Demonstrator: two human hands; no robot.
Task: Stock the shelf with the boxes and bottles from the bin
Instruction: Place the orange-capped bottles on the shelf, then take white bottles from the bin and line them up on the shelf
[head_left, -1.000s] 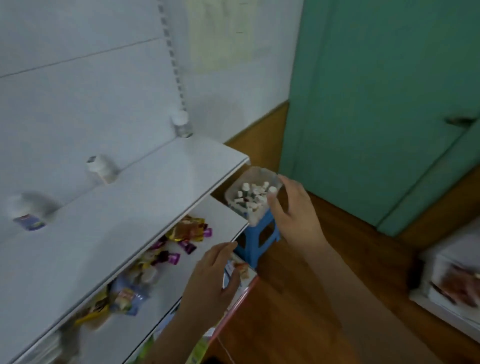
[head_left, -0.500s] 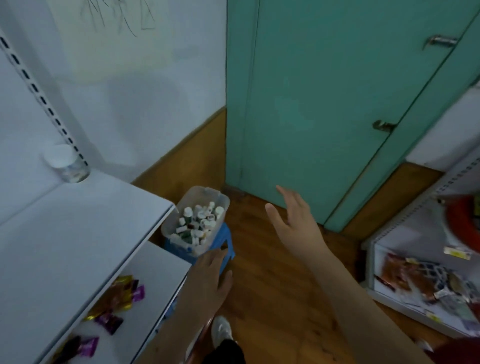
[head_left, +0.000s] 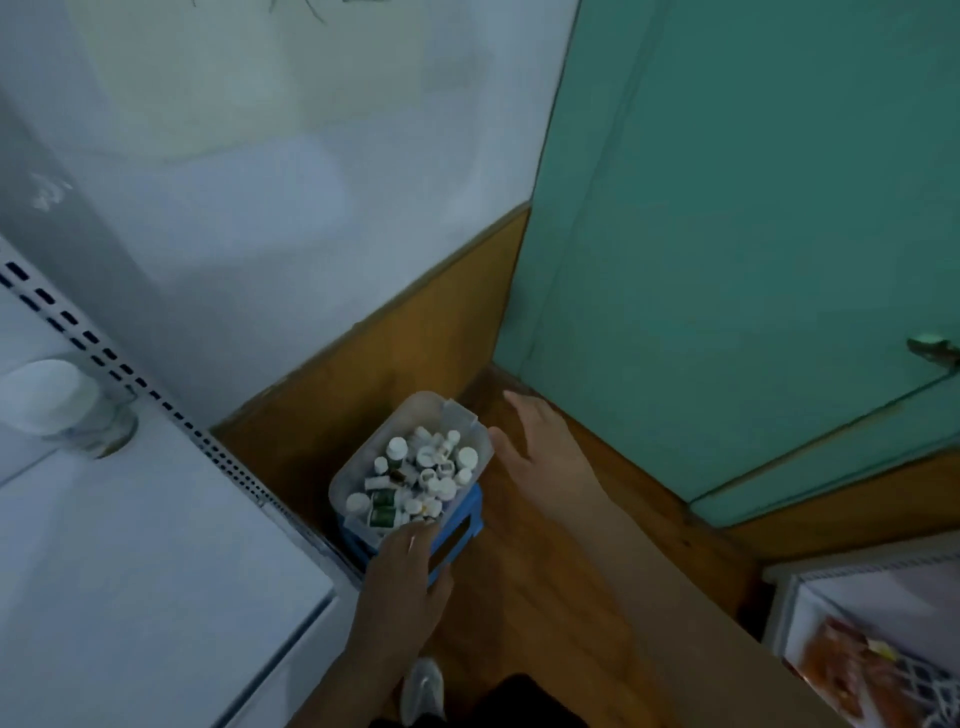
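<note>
A clear plastic bin full of small white-capped bottles sits on a blue stool on the wooden floor, in the corner beside the white shelf. My left hand hangs just in front of the bin's near edge, fingers relaxed, holding nothing. My right hand is spread open at the bin's right side, close to its rim. One white-lidded jar stands at the back of the top shelf board, next to the slotted upright.
A teal door with a metal handle fills the right wall. Wood panelling runs behind the bin. Another shelf unit with packets sits at the lower right. My shoe is on the floor below the stool.
The view has swung right and down, from the shelf to the bin. Both hands have dropped toward the bin, the right one coming in beside its rim.
</note>
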